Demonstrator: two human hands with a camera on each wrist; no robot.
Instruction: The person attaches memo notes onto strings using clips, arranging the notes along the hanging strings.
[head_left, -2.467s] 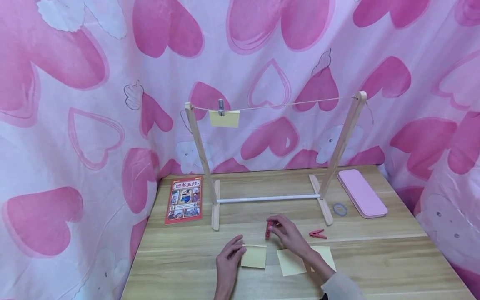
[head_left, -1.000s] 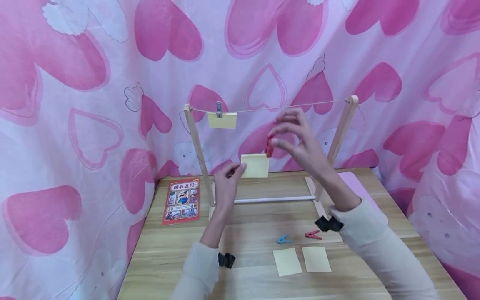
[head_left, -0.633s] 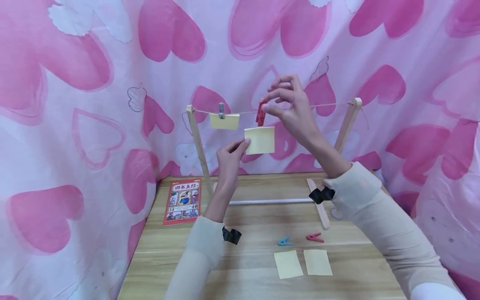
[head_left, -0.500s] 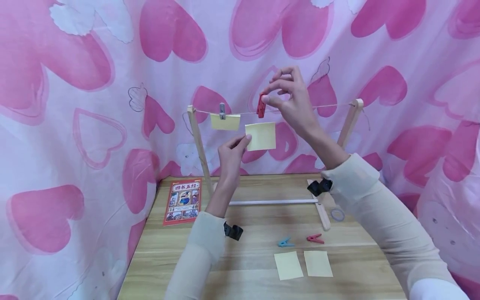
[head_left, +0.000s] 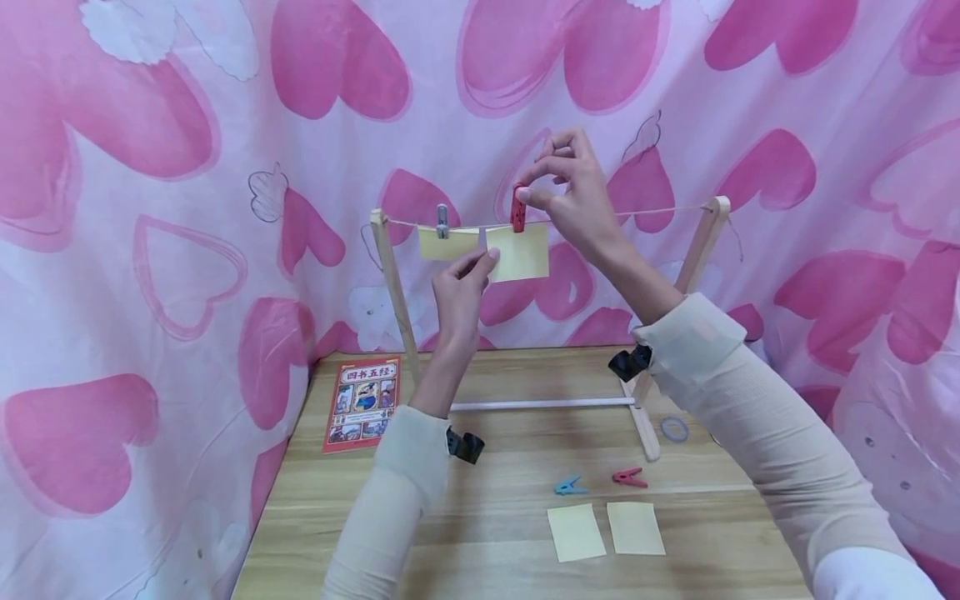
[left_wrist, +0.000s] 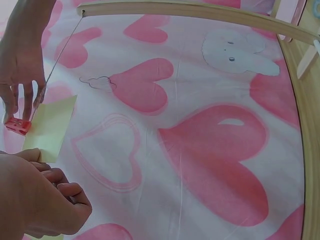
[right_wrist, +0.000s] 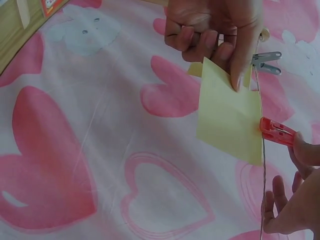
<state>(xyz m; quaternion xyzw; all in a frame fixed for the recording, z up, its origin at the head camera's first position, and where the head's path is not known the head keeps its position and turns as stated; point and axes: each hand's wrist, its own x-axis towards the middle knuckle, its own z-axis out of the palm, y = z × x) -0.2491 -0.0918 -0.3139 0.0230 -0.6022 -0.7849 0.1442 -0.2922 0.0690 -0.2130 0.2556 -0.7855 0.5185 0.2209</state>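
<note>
My left hand [head_left: 459, 293] pinches a yellow sticky note [head_left: 521, 257] by its left edge, thumb in front. The note's top edge is up at the string [head_left: 645, 212] stretched between two wooden posts. My right hand [head_left: 576, 196] pinches a red clothespin [head_left: 518, 208] between thumb and fingers. In the right wrist view the tip of the red clothespin [right_wrist: 276, 131] overlaps the note's edge [right_wrist: 230, 110] at the string. Left of it, a grey clothespin [head_left: 442, 222] holds another yellow note [head_left: 450, 245] on the line.
On the table lie a blue clothespin [head_left: 571, 486], a red-pink clothespin [head_left: 630, 477] and two yellow notes [head_left: 577, 532]. A red booklet [head_left: 363, 404] is at the left. A tape ring [head_left: 674, 429] lies by the stand's right foot [head_left: 645, 432]. A white rod [head_left: 540, 404] joins the feet.
Both hands have risen from the table to the string, the left with the note, the right with the red clothespin. Lately the note moved up and the clothespin came down over its top edge.
</note>
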